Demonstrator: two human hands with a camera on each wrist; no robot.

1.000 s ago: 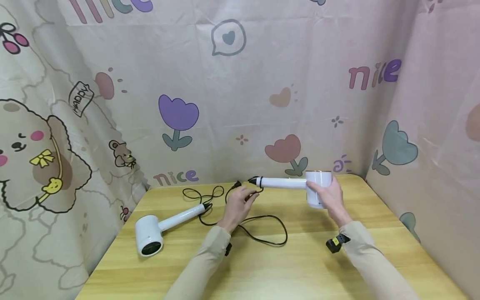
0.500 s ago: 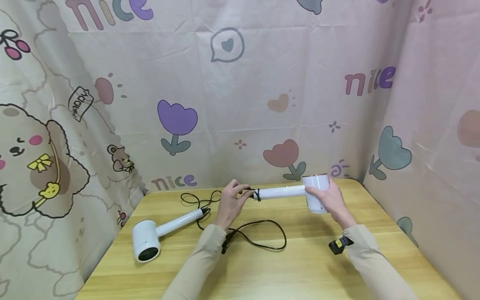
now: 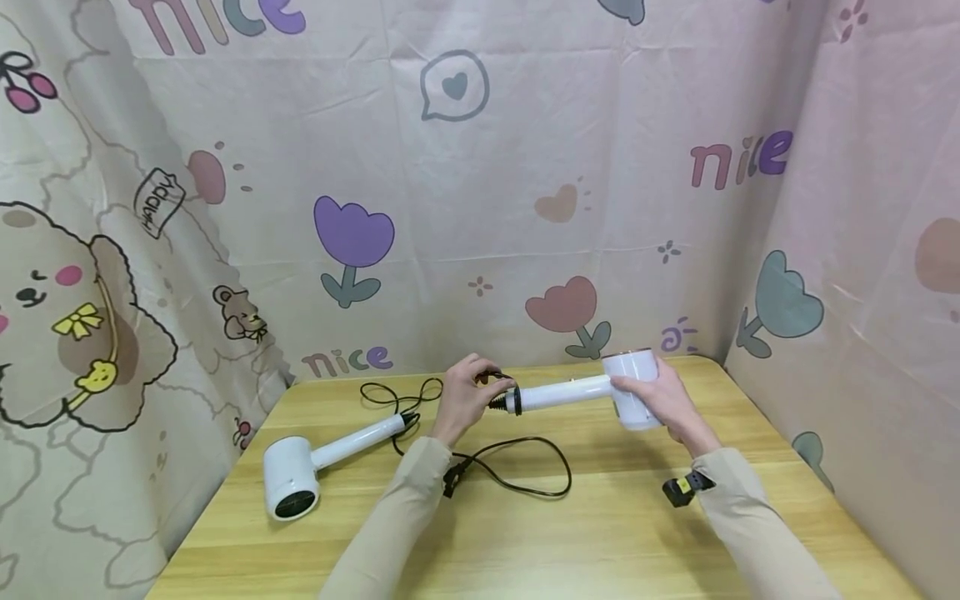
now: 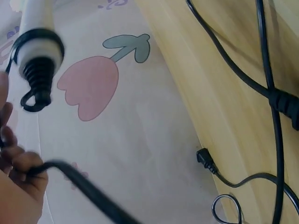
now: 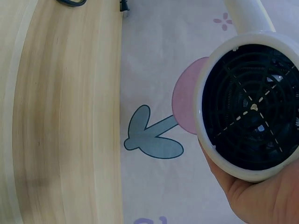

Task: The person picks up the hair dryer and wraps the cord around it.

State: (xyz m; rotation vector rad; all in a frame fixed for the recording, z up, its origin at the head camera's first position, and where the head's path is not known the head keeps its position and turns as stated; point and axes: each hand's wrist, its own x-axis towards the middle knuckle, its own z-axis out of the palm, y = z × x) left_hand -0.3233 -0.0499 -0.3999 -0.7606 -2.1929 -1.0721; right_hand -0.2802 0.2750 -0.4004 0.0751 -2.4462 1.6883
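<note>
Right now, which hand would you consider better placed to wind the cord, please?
Probably the left hand: its fingers grip cord beside the handle; the right hand holds the dryer's head.

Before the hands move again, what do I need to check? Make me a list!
1. Right hand holding the raised dryer: ok.
2. Left hand gripping a black cord: ok.
3. Cord wound tightly round the handle: cannot tell.
4. Table free of loose loops: not ok, a cord loop lies there.
5. Second dryer away from both hands: ok, it lies apart.
</note>
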